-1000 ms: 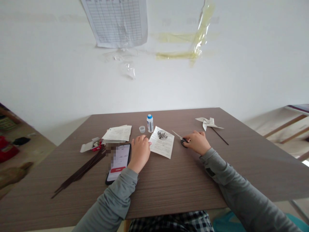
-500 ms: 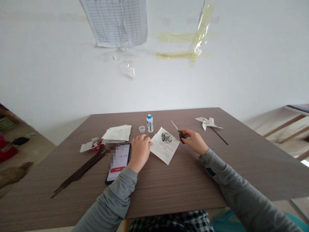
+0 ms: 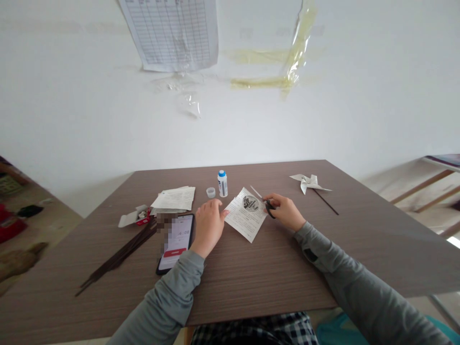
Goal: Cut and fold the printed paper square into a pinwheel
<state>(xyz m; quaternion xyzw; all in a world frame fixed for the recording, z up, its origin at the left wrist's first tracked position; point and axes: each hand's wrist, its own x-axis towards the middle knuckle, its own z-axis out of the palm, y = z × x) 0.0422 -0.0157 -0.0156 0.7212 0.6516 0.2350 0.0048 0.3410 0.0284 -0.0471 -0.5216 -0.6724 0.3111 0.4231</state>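
My left hand [image 3: 209, 224] pinches the left corner of a square piece of printed paper [image 3: 245, 220], which bears a dark round picture. Black-handled scissors [image 3: 269, 208] are in my right hand [image 3: 285, 211], their blades pointing up and left along the paper's upper right edge. I cannot tell whether the blades touch the paper. Behind the paper stands a small white bottle with a blue cap [image 3: 223, 184], and beside it lies a clear plastic cap [image 3: 211, 192].
A paper pinwheel [image 3: 309, 183] on a dark stick lies at the right. On the left are a stack of paper sheets [image 3: 174, 199], a small open box [image 3: 142, 215], several dark sticks [image 3: 118, 256] and a phone [image 3: 176, 244]. The brown table [image 3: 266, 292] meets a white wall.
The scissors have come down and slightly left, closer to the paper's upper right edge. The paper has shifted a little and my left hand stays at its corner.
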